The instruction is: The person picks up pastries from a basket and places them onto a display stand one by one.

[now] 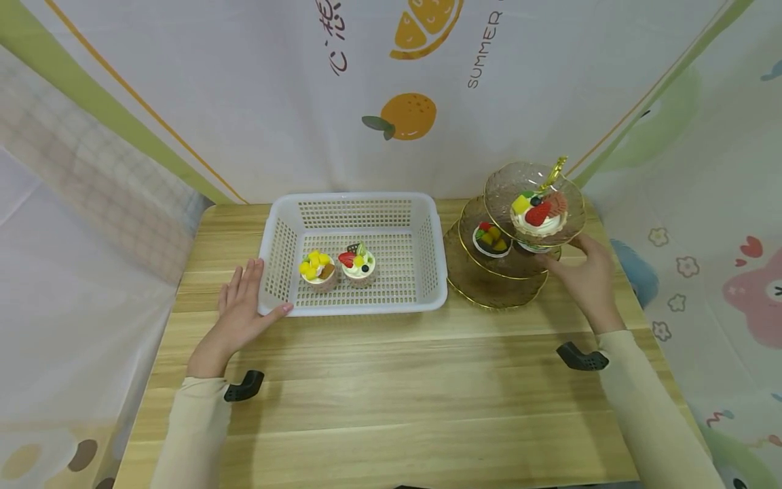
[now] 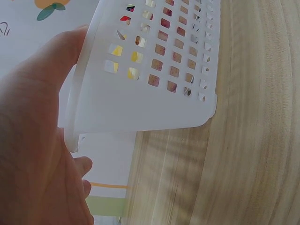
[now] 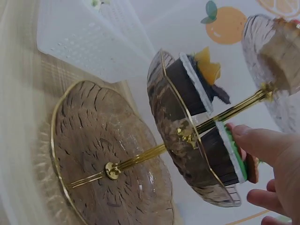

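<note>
Two cupcakes leave room rightward in one basket; left hand lies unclenched along its left rim. Right hand touches one of three desserts on the right stand, grasp unclear.

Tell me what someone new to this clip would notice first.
Probably the three-tiered stand with gold rims at the right of the table, a fruit-topped tart on its top plate. Next, the white basket beside it, holding two colorful cupcakes toward its left side. Behind them, a large orange printed on the cloth draws the eye.
</note>
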Demonstrator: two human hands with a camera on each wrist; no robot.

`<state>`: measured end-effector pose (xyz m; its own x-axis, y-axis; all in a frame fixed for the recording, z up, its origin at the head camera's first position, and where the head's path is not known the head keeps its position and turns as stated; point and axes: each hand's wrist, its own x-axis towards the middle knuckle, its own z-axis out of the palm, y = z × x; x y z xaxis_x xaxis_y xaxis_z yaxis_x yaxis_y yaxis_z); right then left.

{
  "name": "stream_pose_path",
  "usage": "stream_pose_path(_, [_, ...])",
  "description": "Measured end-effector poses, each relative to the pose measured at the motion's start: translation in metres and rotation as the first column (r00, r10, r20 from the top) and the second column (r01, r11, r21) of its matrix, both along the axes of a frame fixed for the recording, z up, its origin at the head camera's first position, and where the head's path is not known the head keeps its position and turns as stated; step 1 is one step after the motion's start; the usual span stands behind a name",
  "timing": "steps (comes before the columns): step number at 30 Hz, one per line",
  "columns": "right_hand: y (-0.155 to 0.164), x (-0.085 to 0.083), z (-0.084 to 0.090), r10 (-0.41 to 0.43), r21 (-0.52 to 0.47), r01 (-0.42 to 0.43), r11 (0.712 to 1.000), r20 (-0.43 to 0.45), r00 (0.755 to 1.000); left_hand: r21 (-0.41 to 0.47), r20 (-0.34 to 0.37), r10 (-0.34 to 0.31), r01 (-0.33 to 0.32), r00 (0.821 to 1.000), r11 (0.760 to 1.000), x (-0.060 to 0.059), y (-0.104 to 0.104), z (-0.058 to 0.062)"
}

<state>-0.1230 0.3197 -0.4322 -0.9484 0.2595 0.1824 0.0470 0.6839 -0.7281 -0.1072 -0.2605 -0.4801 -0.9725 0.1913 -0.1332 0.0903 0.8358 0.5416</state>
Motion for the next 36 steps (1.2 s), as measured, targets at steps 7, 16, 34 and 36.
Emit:
stream_pose_path(7, [-0.013,0.030,0.001,-0.109,-0.027,0.107,0.994,-0.078,0.991,-0.003,0.009,0.003,-0.003,1.000,1.000,0.000,0.000,0.000])
stream_pose_path(16, [-0.062,0.059,-0.020,-0.008,-0.022,0.000,1.000,-0.373,0.928,-0.005,-0.002,0.001,-0.001,1.000,1.000,-0.001,0.000,-0.001])
stream_pose_path(34, [-0.200,-0.023,-0.011,0.545,0.042,-0.544,0.838,-0.005,0.838,0.020,0.010,-0.003,0.003,1.000,1.000,-0.001,-0.001,-0.002])
stream_pose_path(36, [-0.213,-0.039,-0.009,0.572,0.031,-0.575,0.818,0.060,0.818,0.020,0.014,-0.004,0.004,1.000,1.000,-0.001,-0.001,-0.001])
